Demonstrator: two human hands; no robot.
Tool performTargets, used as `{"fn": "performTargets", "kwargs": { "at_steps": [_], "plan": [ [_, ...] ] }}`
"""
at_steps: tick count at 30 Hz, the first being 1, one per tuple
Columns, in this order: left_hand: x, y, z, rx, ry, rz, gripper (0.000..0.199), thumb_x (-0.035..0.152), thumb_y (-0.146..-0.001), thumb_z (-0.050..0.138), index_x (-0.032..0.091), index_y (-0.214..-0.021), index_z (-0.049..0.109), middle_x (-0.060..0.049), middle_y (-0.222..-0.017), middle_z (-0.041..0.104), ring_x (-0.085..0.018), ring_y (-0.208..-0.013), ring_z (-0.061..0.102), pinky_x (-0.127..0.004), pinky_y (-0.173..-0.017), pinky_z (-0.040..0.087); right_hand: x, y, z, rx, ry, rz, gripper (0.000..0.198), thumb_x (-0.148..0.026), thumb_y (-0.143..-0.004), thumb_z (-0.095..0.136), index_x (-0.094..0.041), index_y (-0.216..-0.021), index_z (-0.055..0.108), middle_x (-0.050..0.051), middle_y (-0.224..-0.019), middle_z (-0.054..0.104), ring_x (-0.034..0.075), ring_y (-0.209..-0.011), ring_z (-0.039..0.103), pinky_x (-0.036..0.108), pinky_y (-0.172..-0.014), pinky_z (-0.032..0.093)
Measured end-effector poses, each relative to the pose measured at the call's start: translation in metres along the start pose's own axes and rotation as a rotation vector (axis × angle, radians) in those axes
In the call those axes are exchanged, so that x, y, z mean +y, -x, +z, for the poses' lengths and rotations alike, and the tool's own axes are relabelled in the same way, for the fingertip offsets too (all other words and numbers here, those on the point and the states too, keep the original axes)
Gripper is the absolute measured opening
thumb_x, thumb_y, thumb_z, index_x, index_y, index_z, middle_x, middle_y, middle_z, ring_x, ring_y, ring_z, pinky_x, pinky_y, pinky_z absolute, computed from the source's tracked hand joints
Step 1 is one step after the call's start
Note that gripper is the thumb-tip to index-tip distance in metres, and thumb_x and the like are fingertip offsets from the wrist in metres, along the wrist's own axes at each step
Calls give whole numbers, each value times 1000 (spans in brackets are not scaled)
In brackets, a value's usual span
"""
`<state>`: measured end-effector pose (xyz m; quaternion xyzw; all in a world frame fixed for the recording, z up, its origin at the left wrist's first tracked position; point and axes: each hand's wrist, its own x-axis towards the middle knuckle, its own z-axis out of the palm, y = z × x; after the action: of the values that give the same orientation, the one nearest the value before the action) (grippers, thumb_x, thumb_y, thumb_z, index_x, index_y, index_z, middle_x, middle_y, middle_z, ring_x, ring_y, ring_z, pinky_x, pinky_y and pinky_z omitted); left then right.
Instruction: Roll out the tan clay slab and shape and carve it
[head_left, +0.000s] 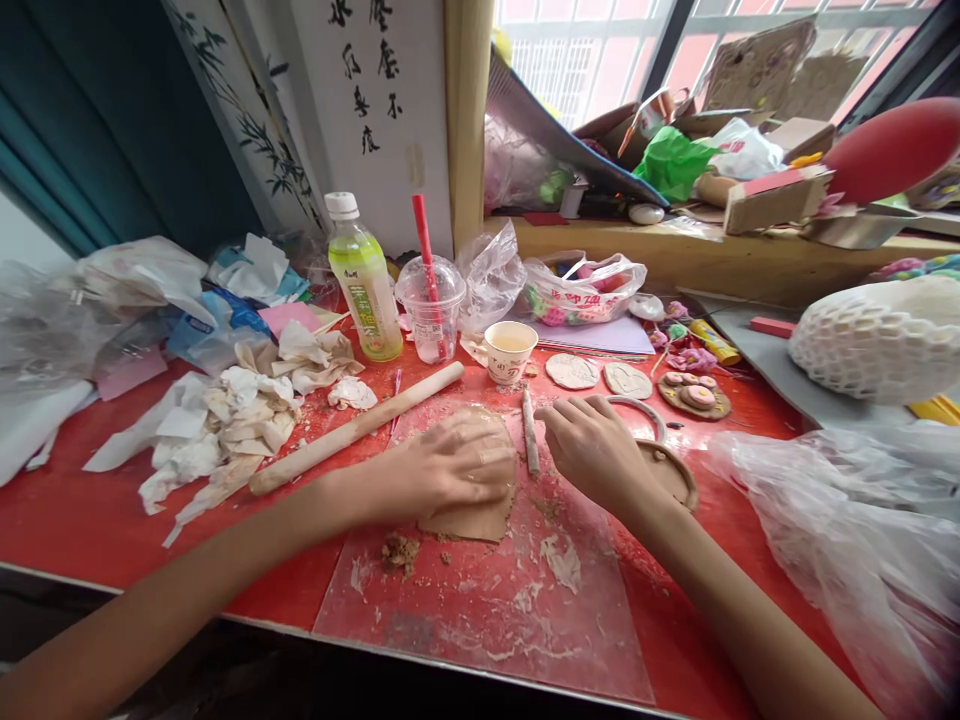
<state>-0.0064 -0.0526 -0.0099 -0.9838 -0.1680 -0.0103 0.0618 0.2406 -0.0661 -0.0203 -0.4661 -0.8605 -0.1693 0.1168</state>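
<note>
In the head view, your left hand (pixel 469 462) lies flat, fingers extended, on the thin tan clay slab (pixel 474 522) at centre; just right, your right hand (pixel 589 445) is curled, and I cannot tell if it holds anything. A long pale rolling pin (pixel 356 428) lies centre-left, a white paper cup (pixel 510 354) stands upper-centre, and your right forearm (pixel 686 555) partly hides a round brown clay dish (pixel 681 474).

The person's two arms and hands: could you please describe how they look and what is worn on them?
Both the left hand and the right hand are ungloved. The left forearm and right forearm are bare, with no sleeve, watch or bracelet visible.
</note>
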Motion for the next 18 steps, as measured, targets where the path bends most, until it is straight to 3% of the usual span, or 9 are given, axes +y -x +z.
{"fn": "performTargets", "kwargs": {
  "at_steps": [1,5,9,10,14,18],
  "plan": [
    [0,3,1,-10,4,9,38,21,-93,39,37,-128,43,4,-146,29,-22,-139,10,-44,-111,19,0,0,0,-2,-1,0,20,-10,-85,41,-16,-82,60,4,-74,59,17,-67,47,30,-70,26],
    [-4,8,4,115,-19,-218,38,19,-92,41,31,-127,46,-3,-146,28,-25,-139,10,-47,-109,19,0,0,2,-5,0,4,18,-11,-83,43,-16,-79,59,4,-74,59,17,-68,48,30,-70,27],
    [0,4,6,25,25,23,45,15,-92,39,39,-130,40,6,-146,27,-21,-139,12,-41,-112,18,1,0,4,-5,3,-2,17,-10,-83,44,-16,-79,59,3,-74,59,17,-66,47,30,-70,27],
    [0,3,6,20,14,27,43,17,-92,38,38,-130,40,6,-146,27,-21,-139,12,-41,-112,18,1,0,4,-4,1,-5,17,-10,-83,44,-16,-80,59,3,-74,59,17,-67,48,30,-70,27],
    [-9,4,7,126,-67,-246,36,17,-91,43,27,-126,47,-5,-145,29,-25,-139,10,-50,-111,16,-1,0,3,11,-3,-8,18,-11,-84,43,-16,-81,60,3,-72,58,17,-68,48,30,-70,27],
    [-15,9,11,96,12,-210,40,20,-92,42,34,-129,42,-1,-144,32,-23,-138,13,-45,-111,19,-3,0,2,21,2,-21,19,-11,-83,43,-16,-80,61,3,-72,58,17,-67,48,30,-69,28]
  ]
}}
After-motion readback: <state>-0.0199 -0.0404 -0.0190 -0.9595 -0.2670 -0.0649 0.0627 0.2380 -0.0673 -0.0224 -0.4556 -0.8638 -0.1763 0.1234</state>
